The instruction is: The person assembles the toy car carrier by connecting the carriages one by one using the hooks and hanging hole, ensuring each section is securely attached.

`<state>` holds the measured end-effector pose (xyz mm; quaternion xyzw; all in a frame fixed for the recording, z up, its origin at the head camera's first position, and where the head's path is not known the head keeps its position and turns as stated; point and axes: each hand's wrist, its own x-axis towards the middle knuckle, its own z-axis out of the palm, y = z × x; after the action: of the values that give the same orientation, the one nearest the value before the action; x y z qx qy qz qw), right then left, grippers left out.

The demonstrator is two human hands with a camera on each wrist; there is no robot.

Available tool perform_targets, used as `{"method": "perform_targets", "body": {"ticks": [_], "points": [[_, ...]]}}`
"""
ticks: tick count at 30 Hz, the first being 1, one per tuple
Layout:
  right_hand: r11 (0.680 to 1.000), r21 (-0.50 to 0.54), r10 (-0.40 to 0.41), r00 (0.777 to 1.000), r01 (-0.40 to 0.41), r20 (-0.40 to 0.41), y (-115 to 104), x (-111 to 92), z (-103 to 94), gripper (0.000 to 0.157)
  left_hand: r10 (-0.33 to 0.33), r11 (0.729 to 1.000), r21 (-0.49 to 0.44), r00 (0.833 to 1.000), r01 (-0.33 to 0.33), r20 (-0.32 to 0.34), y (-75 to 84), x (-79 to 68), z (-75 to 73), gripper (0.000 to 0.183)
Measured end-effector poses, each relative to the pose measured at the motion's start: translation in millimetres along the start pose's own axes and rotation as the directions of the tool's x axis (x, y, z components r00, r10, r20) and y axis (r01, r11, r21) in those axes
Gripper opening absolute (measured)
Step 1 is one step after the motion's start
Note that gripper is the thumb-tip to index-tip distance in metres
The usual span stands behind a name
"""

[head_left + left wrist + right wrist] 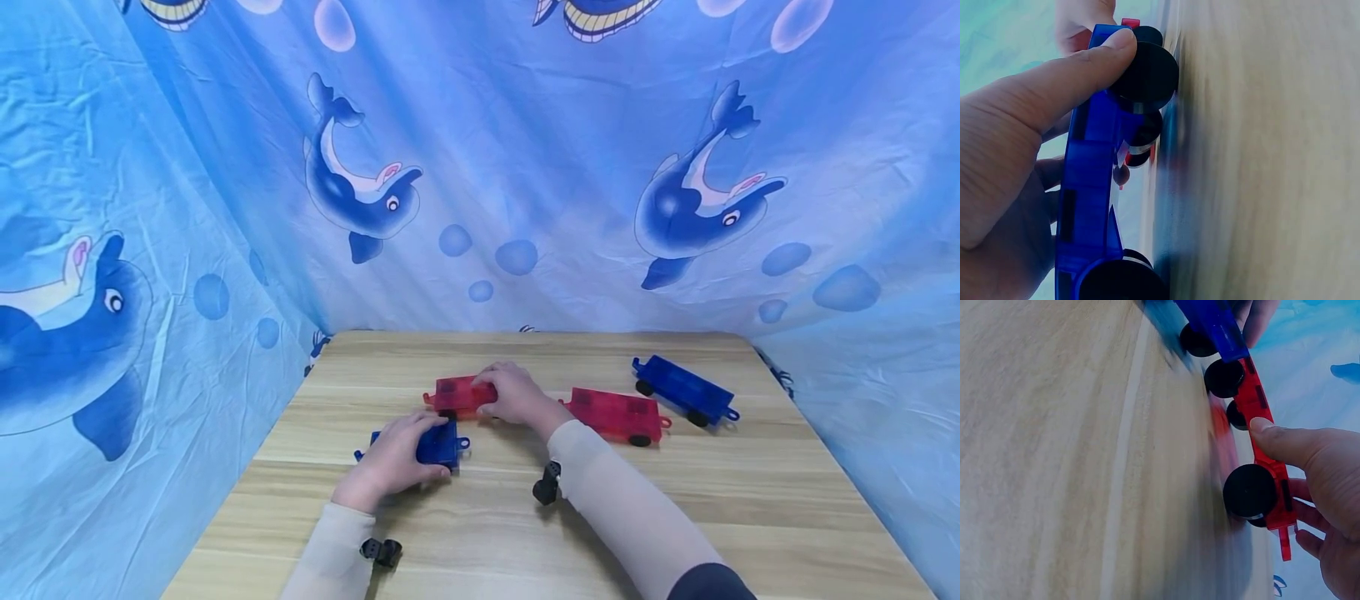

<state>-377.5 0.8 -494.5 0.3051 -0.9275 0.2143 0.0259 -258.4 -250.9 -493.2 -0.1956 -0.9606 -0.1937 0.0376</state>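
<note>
Near the left front, my left hand grips a translucent blue toy train car from above, thumb on its near side by a black wheel. My right hand holds a red toy train car just behind it, thumb on one side and fingers on the other. In the right wrist view the red car's wheels stand at the tabletop, and the blue car overlaps its far end. Each car has a hook at one end and a ring at the other.
A second red car stands right of my right hand, partly behind the forearm. Beyond it, a second blue car sits at an angle toward the back right. The wooden table meets a blue dolphin-print curtain at the back and sides.
</note>
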Motion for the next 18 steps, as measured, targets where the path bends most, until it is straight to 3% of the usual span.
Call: {"method": "perform_targets", "body": {"ticks": [14, 18], "points": [[0.993, 0.100, 0.064, 0.998, -0.062, -0.018, 6.3, -6.0, 6.5, 0.053, -0.023, 1.000, -0.016, 1.000, 0.023, -0.001, -1.6, 0.3, 0.3, 0.082], [0.992, 0.096, 0.089, 0.996, -0.087, -0.027, 10.0, -7.5, 8.7, 0.063, -0.031, 0.999, -0.029, 0.999, 0.031, -0.008, -4.3, 0.8, -0.2, 0.081]]}}
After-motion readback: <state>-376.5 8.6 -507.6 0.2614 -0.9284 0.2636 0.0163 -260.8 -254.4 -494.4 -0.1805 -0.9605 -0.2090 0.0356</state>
